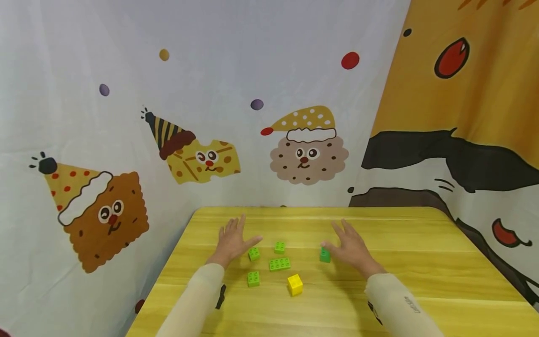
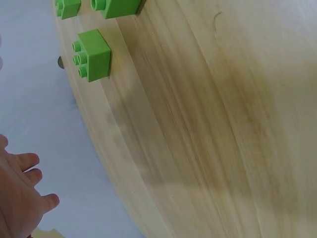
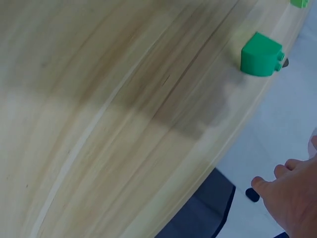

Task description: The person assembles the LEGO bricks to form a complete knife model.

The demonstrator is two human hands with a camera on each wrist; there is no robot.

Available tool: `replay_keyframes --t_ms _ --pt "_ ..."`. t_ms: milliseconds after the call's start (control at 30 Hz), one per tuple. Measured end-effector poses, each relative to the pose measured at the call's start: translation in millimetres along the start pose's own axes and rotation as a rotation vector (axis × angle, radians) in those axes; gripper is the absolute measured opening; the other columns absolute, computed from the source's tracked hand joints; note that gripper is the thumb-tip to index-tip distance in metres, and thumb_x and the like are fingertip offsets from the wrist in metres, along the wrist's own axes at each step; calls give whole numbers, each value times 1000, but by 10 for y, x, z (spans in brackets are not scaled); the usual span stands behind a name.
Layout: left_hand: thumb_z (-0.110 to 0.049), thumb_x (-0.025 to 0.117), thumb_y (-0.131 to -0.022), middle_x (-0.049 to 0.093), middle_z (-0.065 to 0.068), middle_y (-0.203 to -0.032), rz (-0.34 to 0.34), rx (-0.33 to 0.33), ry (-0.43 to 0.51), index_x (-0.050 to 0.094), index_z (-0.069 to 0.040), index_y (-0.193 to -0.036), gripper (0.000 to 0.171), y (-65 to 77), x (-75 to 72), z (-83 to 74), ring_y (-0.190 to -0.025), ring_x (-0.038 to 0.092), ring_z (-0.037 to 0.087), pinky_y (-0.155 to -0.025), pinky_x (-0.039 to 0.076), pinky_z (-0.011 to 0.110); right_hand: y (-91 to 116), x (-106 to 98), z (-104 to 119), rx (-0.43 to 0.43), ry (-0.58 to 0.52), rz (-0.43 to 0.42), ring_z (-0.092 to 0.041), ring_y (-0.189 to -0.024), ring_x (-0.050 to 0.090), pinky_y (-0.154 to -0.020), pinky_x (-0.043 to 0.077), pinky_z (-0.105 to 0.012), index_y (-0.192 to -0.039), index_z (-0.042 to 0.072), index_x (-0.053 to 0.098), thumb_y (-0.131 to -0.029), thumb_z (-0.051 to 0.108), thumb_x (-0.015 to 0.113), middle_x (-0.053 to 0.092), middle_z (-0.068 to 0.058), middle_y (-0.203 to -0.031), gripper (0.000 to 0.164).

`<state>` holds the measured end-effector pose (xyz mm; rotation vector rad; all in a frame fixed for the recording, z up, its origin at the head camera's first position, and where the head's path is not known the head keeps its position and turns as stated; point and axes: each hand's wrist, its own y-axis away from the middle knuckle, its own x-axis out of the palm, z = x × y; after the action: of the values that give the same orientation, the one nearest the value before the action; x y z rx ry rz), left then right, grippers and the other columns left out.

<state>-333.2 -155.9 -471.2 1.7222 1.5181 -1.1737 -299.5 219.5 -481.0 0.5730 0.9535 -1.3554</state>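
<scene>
Pale cloth [image 1: 210,70] printed with cartoon snacks [image 1: 309,161] hangs behind a wood-grain table [image 1: 433,262]. Taking the long green block [image 1: 280,265] as the centre of a clock in the head view, a small green block [image 1: 280,247] stands at twelve, a second small block [image 1: 254,254] at ten and a third small block [image 1: 253,279] at eight; the yellow block [image 1: 295,285] sits at five and the dark green block [image 1: 325,255] near three. Out past the second small block, at ten, the left hand [image 1: 232,244] is spread wide, thumb pointing toward two. Between two and three, the right hand [image 1: 351,247] is also wide, its thumb overlapping the dark green block in the head view, though the right wrist view shows them apart.
</scene>
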Motion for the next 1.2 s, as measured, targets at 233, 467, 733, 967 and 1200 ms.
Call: replay_keyframes --t_ms 233,467,733,967,1200 --pt "-71 54 -89 25 23 -158 7 2 61 17 -10 -160 99 -18 47 -15 -146 19 42 -114 11 62 1 81 144 -11 -35 59 -53 -143 15 -105 18 -73 -157 6 26 -95 58 57 13 -28 -160 86" --pt "-69 57 -89 26 20 -159 13 -20 186 19 -12 -159 98 -17 78 -98 -145 23 41 -113 15 63 5 161 253 -22 -72 93 -52 -143 18 -105 21 -73 -156 7 28 -95 56 58 16 -26 -160 84" --pt "-64 59 -90 26 19 -159 34 -57 300 21 -14 -159 94 18 164 -145 -145 22 42 -111 20 65 62 293 300 -33 -127 126 -49 -142 23 -106 22 -71 -156 9 32 -96 53 60 24 -25 -158 79" --pt "-61 61 -91 26 18 -159 51 -47 424 22 -12 -159 92 55 237 -145 -145 22 40 -112 22 62 121 427 340 -62 -178 115 -46 -140 30 -107 25 -68 -154 10 36 -95 50 63 33 -22 -155 76" --pt "-66 60 -89 34 18 -155 62 -29 494 24 -12 -158 95 49 248 -186 -142 31 40 -107 30 63 177 470 445 -33 -241 130 -45 -139 33 -108 26 -66 -153 13 39 -94 46 66 36 -20 -154 72"
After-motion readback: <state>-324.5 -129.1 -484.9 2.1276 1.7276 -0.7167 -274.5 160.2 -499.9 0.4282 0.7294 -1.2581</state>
